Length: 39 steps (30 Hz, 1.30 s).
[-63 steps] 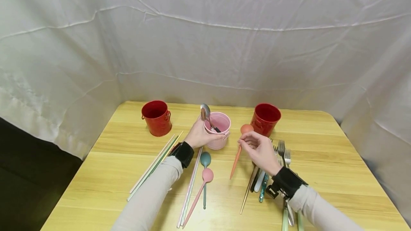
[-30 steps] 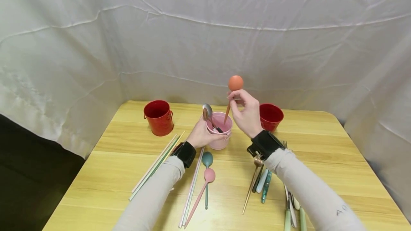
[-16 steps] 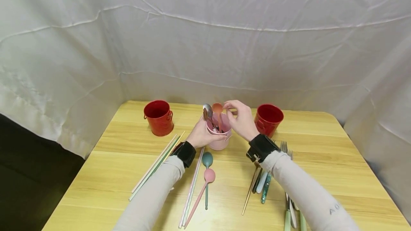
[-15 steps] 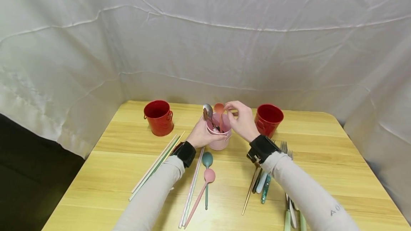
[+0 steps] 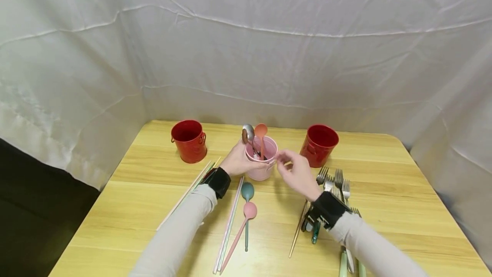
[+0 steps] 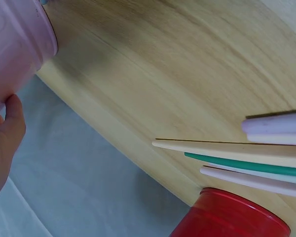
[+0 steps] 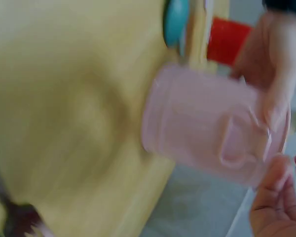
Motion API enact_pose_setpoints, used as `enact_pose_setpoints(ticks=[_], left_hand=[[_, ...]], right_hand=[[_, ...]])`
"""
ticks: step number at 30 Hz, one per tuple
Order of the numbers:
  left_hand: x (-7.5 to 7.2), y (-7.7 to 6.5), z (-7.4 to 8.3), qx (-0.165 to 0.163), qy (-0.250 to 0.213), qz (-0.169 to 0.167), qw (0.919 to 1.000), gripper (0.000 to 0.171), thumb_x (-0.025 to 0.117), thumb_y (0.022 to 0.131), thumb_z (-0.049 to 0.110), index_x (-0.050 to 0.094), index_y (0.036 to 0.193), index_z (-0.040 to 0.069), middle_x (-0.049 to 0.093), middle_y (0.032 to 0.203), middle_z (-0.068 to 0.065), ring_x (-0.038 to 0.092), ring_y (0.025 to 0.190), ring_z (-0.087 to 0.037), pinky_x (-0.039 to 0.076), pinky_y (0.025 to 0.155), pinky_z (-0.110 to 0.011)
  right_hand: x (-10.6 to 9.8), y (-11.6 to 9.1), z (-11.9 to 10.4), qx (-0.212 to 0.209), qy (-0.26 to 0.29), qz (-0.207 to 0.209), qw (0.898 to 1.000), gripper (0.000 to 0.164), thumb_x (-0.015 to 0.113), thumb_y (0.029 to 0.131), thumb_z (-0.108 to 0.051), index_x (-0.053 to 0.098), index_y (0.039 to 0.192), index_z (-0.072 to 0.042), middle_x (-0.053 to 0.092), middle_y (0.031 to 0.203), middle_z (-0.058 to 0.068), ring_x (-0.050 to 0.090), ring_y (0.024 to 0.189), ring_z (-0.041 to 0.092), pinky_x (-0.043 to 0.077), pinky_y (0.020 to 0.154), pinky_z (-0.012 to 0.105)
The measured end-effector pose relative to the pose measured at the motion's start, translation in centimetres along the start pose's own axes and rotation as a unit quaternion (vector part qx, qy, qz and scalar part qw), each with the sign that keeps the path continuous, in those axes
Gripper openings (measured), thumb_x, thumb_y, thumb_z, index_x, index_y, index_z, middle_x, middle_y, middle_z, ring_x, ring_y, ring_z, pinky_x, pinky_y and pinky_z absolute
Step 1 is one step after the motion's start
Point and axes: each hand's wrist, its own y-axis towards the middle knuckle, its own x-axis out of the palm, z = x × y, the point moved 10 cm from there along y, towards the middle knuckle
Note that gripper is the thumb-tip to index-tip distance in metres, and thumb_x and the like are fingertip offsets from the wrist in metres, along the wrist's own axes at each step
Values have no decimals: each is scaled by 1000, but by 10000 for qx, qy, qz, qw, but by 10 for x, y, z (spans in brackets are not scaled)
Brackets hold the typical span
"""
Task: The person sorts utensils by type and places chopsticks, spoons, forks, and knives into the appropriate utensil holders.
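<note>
My left hand [image 5: 238, 160] grips the pink bucket [image 5: 258, 174] at its rim from the left side. Inside it stand metal spoons [image 5: 248, 131] and an orange spoon [image 5: 261, 131], bowls up. Just right of the rim, my right hand [image 5: 297, 175] holds nothing, its fingers loosely bent. The right wrist view has these fingers [image 7: 276, 197] close by the bucket's rim, beside its handle lug; whether they touch is unclear. Nearer the table's front lie a teal spoon [image 5: 247, 190] and a pink spoon [image 5: 250, 210], one partly over the other.
Red buckets stand at the back, one left [image 5: 190, 144] and one right [image 5: 319, 146]. Several forks [image 5: 338, 178] and other cutlery lie under and beside my right forearm. Chopsticks lie left [image 5: 180, 202] and in the middle [image 5: 229, 225]. A pale cloth [image 5: 246, 54] hangs behind.
My right hand brought the orange spoon over from the right, lowered it into the pink bucket and let go. It has since drawn back down and rightward. The left hand kept its hold.
</note>
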Motion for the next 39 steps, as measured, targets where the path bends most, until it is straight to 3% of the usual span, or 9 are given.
enact_pose_setpoints(ticks=[7, 11, 16, 22, 27, 33, 39], left_hand=[[0, 0, -8, -38, 79, 93, 9999, 81, 83, 68, 10, 37, 132, -5, 53, 120, -25, 52, 113, -37, 40, 100, -48], [1, 1, -12, -95, 25, 97, 9999, 82, 83, 67, 11, 35, 133, -3, 54, 120, -23, 52, 113, -34, 41, 99, -46], [1, 3, -16, -92, -21, 44, 9999, 80, 83, 68, 12, 37, 133, -2, 56, 120, -21, 54, 111, -33, 41, 99, -45], [1, 2, -15, -109, 134, 71, 9998, 83, 84, 68, 18, 37, 134, 0, 56, 121, -20, 53, 113, -31, 40, 100, -45], [1, 3, -16, -147, 170, 101, 9997, 81, 83, 68, 17, 37, 133, 0, 56, 119, -19, 54, 111, -30, 41, 99, -44], [-1, 0, -11, -257, 246, 196, 9992, 81, 83, 68, 17, 37, 132, -1, 55, 120, -22, 52, 112, -33, 40, 99, -47], [0, 2, -16, -256, 403, 179, 9987, 89, 85, 66, 26, 35, 134, -3, 53, 122, -21, 51, 116, -31, 37, 103, -46]], right_hand=[[44, -44, -17, -198, -188, -1638, 9861, 26, 58, 83, 1, 60, 107, -8, 61, 83, 0, 58, 76, 10, 53, 67, 27], [64, -64, -32, -456, -229, -2324, 9713, 28, 57, 83, -1, 59, 111, -8, 59, 82, -5, 57, 74, 7, 52, 66, 24], [88, -85, -56, -1103, -161, -2965, 9485, 32, 58, 83, -1, 60, 113, -9, 63, 88, -4, 55, 75, 4, 49, 67, 18], [111, -102, -75, -1769, -618, -3272, 9262, 30, 61, 83, -6, 62, 112, -10, 53, 78, -10, 46, 67, -1, 41, 62, 11], [125, -111, -78, -1996, -944, -3399, 9141, 30, 63, 82, -8, 63, 112, -13, 53, 78, -13, 45, 65, -2, 40, 63, 11], [136, -115, -71, -1874, -1119, -3565, 9085, 30, 64, 82, -11, 64, 112, -16, 47, 69, -17, 43, 60, -4, 38, 58, 10], [138, -115, -68, -1694, -945, -3636, 9111, 24, 63, 82, -11, 61, 105, -17, 42, 61, -17, 41, 54, -6, 34, 50, 10]])
